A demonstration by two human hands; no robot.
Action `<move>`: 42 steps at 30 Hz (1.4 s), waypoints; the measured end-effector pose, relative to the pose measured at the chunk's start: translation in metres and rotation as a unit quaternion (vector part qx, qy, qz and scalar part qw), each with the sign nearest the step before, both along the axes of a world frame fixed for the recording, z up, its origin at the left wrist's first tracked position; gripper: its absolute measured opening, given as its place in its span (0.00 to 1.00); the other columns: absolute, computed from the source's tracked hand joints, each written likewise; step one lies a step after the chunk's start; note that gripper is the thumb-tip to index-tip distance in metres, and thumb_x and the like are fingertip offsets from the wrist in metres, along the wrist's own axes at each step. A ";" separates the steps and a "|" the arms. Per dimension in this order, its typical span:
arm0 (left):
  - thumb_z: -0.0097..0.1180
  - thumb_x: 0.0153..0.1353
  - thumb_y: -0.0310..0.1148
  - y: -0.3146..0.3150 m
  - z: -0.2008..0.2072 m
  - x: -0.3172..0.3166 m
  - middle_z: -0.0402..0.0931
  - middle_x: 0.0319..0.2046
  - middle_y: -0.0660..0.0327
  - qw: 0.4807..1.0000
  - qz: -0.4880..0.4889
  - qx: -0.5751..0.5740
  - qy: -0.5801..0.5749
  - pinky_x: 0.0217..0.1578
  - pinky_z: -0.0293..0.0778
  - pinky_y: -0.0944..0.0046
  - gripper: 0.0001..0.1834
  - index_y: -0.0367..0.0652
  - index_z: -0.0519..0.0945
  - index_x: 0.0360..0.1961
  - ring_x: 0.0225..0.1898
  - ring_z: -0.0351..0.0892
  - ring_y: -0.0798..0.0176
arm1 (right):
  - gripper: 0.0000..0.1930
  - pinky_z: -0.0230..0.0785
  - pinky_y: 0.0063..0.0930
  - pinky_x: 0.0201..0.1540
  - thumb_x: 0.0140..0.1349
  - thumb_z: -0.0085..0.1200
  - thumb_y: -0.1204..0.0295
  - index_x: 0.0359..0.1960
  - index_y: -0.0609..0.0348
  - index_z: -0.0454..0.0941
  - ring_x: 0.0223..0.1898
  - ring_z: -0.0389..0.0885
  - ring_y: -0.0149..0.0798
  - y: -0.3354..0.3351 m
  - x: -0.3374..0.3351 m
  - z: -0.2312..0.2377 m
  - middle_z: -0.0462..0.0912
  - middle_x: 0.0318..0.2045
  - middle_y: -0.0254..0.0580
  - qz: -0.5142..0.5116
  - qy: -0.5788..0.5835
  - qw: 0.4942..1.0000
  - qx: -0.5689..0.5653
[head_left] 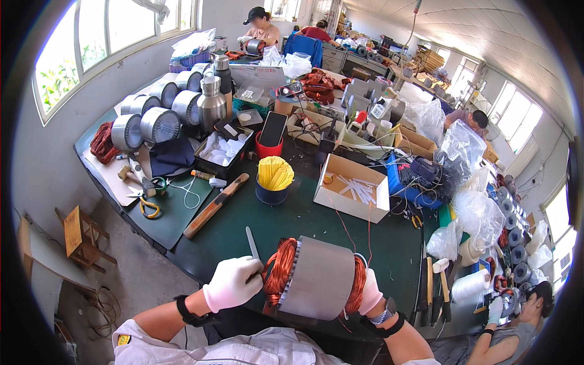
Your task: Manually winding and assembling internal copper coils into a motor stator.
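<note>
A motor stator (322, 277) lies on its side in front of me. It has a smooth grey metal shell, and bundles of copper winding (281, 272) bulge from both ends. My left hand (234, 283), in a white glove, is closed against the left winding; what its fingers hold, if anything, is hidden. A narrow pale flat strip (251, 242) reaches away from beside those fingers, and I cannot tell whether they grip it. At the right end, my right hand (370, 294), also gloved, lies against the winding with its fingers hidden. Thin red leads rise from that end.
Beyond the stator stand a dark cup of yellow strips (274, 174), an open cardboard box (354, 187) and a wooden bar (216, 205). Scissors (149, 208) and a hammer (142, 176) lie left, near several bare stator cores (160, 125). Hammers (446, 292) and a thread spool (471, 285) lie right, near a co-worker (517, 325).
</note>
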State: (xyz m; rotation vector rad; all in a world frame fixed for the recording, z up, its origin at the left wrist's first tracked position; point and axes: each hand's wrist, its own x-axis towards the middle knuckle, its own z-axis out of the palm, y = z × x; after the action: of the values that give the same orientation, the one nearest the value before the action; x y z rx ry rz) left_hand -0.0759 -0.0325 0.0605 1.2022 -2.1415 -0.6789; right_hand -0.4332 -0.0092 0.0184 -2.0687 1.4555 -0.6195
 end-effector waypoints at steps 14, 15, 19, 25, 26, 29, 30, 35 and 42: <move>0.62 0.50 0.26 -0.026 -0.003 -0.003 0.78 0.24 0.53 0.991 -0.057 -0.125 -0.004 0.32 0.77 0.50 0.03 0.41 0.83 0.28 0.28 0.81 0.44 | 0.10 0.80 0.34 0.46 0.70 0.57 0.71 0.50 0.59 0.83 0.42 0.87 0.42 -0.001 -0.004 -0.028 0.87 0.42 0.39 -0.051 -0.199 0.977 0.057; 0.61 0.49 0.26 -0.026 -0.001 -0.004 0.78 0.24 0.52 0.993 -0.057 -0.106 -0.003 0.32 0.77 0.49 0.03 0.41 0.83 0.27 0.28 0.81 0.43 | 0.09 0.79 0.36 0.40 0.65 0.62 0.67 0.43 0.56 0.85 0.37 0.88 0.49 -0.002 -0.002 -0.034 0.88 0.34 0.42 -0.058 -0.237 0.969 0.031; 0.57 0.51 0.28 -0.021 -0.004 -0.006 0.76 0.24 0.47 1.000 -0.018 -0.004 0.006 0.34 0.77 0.49 0.05 0.38 0.81 0.26 0.29 0.81 0.40 | 0.07 0.80 0.35 0.41 0.65 0.62 0.72 0.42 0.61 0.84 0.35 0.88 0.46 0.001 0.003 -0.021 0.88 0.33 0.44 -0.037 -0.198 0.979 0.024; 0.53 0.53 0.32 -0.006 -0.009 -0.004 0.75 0.25 0.44 0.996 0.015 0.078 0.029 0.35 0.75 0.46 0.09 0.36 0.80 0.27 0.31 0.79 0.37 | 0.10 0.81 0.37 0.48 0.73 0.54 0.72 0.49 0.61 0.84 0.43 0.88 0.38 0.007 0.008 -0.007 0.89 0.41 0.39 -0.059 -0.328 0.933 0.133; 0.53 0.54 0.32 -0.006 -0.005 -0.007 0.75 0.26 0.43 0.996 0.011 0.090 0.025 0.35 0.75 0.45 0.09 0.36 0.79 0.27 0.31 0.79 0.36 | 0.14 0.80 0.36 0.54 0.78 0.46 0.72 0.57 0.63 0.81 0.50 0.86 0.40 0.006 -0.001 -0.028 0.87 0.50 0.41 -0.062 -0.624 0.724 0.289; 0.53 0.58 0.35 -0.002 -0.007 -0.006 0.76 0.28 0.42 0.991 0.017 0.127 0.041 0.37 0.75 0.44 0.12 0.37 0.81 0.32 0.34 0.80 0.36 | 0.30 0.73 0.48 0.66 0.81 0.35 0.47 0.67 0.56 0.75 0.63 0.80 0.47 0.008 0.002 -0.009 0.83 0.61 0.42 -0.126 -0.375 0.890 0.229; 0.52 0.58 0.36 -0.001 -0.008 -0.005 0.77 0.29 0.42 0.990 0.013 0.133 0.047 0.39 0.75 0.44 0.13 0.37 0.81 0.34 0.36 0.81 0.36 | 0.26 0.75 0.47 0.65 0.82 0.36 0.54 0.67 0.59 0.74 0.61 0.81 0.48 0.008 0.005 0.004 0.82 0.61 0.44 -0.105 -0.551 0.770 0.304; 0.56 0.56 0.28 0.013 -0.020 0.000 0.78 0.32 0.46 0.990 0.029 0.102 0.092 0.39 0.77 0.50 0.11 0.34 0.82 0.38 0.36 0.81 0.40 | 0.24 0.75 0.45 0.65 0.83 0.35 0.57 0.69 0.57 0.71 0.63 0.80 0.46 0.009 -0.010 -0.003 0.81 0.63 0.46 -0.151 -0.648 0.662 0.345; 0.67 0.57 0.27 0.014 -0.027 0.012 0.85 0.35 0.55 0.991 0.012 -0.076 0.110 0.38 0.81 0.53 0.12 0.41 0.85 0.43 0.37 0.86 0.49 | 0.25 0.72 0.45 0.67 0.82 0.36 0.56 0.71 0.56 0.68 0.65 0.78 0.46 0.005 -0.023 -0.024 0.78 0.65 0.45 -0.148 -0.623 0.662 0.389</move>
State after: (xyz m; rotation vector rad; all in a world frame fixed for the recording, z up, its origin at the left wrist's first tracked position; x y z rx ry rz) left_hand -0.0637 -0.0189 0.0331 1.0218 -1.9536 -0.5965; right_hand -0.4561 -0.0045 -0.0056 -0.3918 0.8527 -0.9932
